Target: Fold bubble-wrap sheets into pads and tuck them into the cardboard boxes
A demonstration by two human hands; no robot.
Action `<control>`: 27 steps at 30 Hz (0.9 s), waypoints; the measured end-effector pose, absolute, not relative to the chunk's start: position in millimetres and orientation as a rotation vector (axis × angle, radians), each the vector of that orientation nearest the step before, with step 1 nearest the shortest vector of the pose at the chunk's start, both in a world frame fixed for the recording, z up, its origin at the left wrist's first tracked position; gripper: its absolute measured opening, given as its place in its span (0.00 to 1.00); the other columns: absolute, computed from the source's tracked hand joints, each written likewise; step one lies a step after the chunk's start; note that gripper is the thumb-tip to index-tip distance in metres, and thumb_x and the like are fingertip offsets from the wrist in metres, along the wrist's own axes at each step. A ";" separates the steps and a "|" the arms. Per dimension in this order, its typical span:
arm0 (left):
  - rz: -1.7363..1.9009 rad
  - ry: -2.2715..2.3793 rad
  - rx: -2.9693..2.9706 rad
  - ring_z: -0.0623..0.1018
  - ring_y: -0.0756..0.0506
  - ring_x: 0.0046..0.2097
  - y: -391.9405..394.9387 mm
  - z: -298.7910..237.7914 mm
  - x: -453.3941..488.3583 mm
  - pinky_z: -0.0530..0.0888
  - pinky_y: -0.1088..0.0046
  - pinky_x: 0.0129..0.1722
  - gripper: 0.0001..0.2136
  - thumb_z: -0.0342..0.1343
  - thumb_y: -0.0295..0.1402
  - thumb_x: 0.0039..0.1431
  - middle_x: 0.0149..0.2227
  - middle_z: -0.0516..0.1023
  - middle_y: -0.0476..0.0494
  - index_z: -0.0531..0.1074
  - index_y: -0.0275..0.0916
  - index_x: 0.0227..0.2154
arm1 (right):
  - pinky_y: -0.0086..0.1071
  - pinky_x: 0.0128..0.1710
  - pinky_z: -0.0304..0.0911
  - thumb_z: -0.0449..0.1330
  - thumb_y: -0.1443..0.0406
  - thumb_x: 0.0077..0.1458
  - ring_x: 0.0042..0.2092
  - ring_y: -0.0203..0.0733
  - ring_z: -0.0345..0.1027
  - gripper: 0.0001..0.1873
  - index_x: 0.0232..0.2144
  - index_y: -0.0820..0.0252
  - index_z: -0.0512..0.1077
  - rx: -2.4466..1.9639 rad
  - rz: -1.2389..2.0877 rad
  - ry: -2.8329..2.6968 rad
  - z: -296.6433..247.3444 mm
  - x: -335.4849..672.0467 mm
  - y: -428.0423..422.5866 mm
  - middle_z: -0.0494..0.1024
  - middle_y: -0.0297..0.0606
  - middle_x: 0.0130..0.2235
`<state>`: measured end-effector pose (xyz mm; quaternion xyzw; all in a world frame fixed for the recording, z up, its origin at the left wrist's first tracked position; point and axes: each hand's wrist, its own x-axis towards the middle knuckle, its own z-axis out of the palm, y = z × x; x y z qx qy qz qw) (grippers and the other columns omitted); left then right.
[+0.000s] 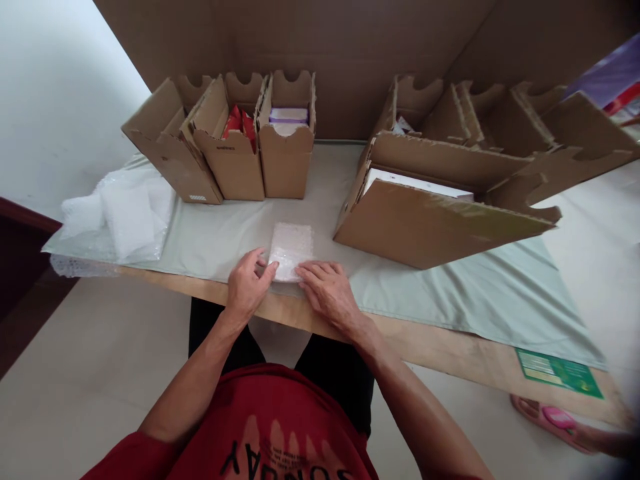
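A small white bubble-wrap pouch (291, 248) lies flat on the pale green cloth (450, 293) near the table's front edge. My left hand (246, 287) rests at its near-left corner, thumb and fingers pinching the pouch's edge. At the near-right corner my right hand (330, 293) lies flat, fingers stretched out and pressing on the pouch's lower edge.
A pile of bubble-wrap bags (117, 223) sits at the left end. Three upright cardboard bins (235, 143) stand behind, one with red packets, one with white boxes. Larger cardboard bins (440, 200) fill the right. A green label (557, 370) lies on the wooden table edge; a pink sandal (555, 417) is on the floor.
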<state>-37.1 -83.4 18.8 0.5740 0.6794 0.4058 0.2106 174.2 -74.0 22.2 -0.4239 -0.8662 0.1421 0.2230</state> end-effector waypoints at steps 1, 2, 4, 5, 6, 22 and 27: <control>1.217 1.858 1.518 0.75 0.49 0.32 -88.0 20.2 -38.8 0.75 0.71 0.36 0.19 0.62 0.41 0.58 0.39 0.80 0.44 0.76 0.38 0.50 | 0.49 0.54 0.64 0.54 0.67 0.67 0.54 0.53 0.75 0.16 0.51 0.57 0.77 -1.187 0.444 -2.335 23.6 175.0 -73.6 0.82 0.46 0.51; 1.283 1.805 1.419 0.77 0.48 0.35 -94.0 21.7 -40.1 0.76 0.70 0.38 0.21 0.62 0.42 0.58 0.43 0.80 0.41 0.75 0.37 0.51 | 0.48 0.53 0.65 0.53 0.66 0.67 0.52 0.52 0.76 0.16 0.51 0.57 0.77 -1.211 0.507 -2.265 25.3 176.2 -74.3 0.83 0.46 0.50; 1.322 1.631 1.165 0.80 0.44 0.43 -108.0 25.0 -40.5 0.78 0.67 0.42 0.23 0.62 0.44 0.58 0.48 0.79 0.36 0.73 0.36 0.52 | 0.44 0.51 0.67 0.53 0.63 0.68 0.48 0.50 0.77 0.16 0.51 0.56 0.77 -1.269 0.674 -2.102 29.3 178.0 -78.7 0.84 0.44 0.48; 1.301 1.517 1.031 0.80 0.42 0.47 -114.8 26.6 -39.2 0.79 0.64 0.45 0.25 0.63 0.44 0.57 0.50 0.79 0.35 0.72 0.35 0.53 | 0.42 0.49 0.68 0.53 0.61 0.68 0.47 0.49 0.77 0.16 0.51 0.55 0.77 -1.287 0.778 -2.018 31.3 178.2 -81.7 0.84 0.42 0.47; 1.271 1.399 0.915 0.80 0.40 0.51 -120.8 28.0 -37.0 0.79 0.62 0.48 0.26 0.63 0.44 0.56 0.52 0.79 0.33 0.72 0.35 0.54 | 0.40 0.47 0.69 0.53 0.60 0.68 0.45 0.48 0.77 0.16 0.50 0.55 0.77 -1.289 0.891 -1.942 33.3 177.7 -85.0 0.84 0.41 0.46; 1.152 1.212 1.043 0.80 0.44 0.47 -139.5 29.7 -12.6 0.78 0.67 0.50 0.40 0.63 0.38 0.58 0.50 0.78 0.39 0.52 0.41 0.71 | 0.41 0.47 0.71 0.63 0.49 0.57 0.51 0.50 0.73 0.26 0.53 0.54 0.74 -1.285 1.041 -1.696 50.7 194.8 -103.6 0.77 0.46 0.54; 1.000 1.315 1.385 0.79 0.45 0.48 -147.0 38.3 1.5 0.76 0.66 0.53 0.37 0.62 0.35 0.61 0.52 0.77 0.39 0.54 0.44 0.70 | 0.36 0.41 0.69 0.65 0.52 0.57 0.41 0.44 0.75 0.21 0.49 0.56 0.76 -1.169 1.270 -1.916 68.0 199.5 -100.2 0.82 0.39 0.42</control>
